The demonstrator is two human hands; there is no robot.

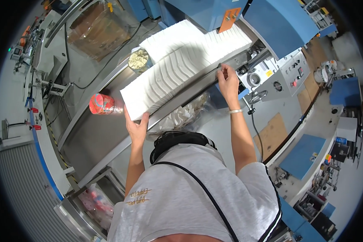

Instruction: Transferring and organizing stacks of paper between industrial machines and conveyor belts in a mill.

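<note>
Two long rows of white folded sheets [165, 82], tissue-like and packed on edge, lie side by side on a metal trough. My left hand [136, 128] grips the near left end of the closer row, thumb on one side and fingers on the other. Farther right, my right hand [228, 82] is raised at the trough's front edge, fingers curled together beside the row. A small dark bit shows at its fingertips, too small to name. Left of my left hand lies a red patterned roll [102, 104] with clear wrap. A pale gold-topped roll [139, 60] touches the far row.
The metal trough [93, 135] curves along the left. A blue machine housing [197, 12] with an orange bracket [230, 20] overhangs the rows. A control panel [295, 72] stands at right. Clear plastic bags [181, 117] hang below the trough's front edge.
</note>
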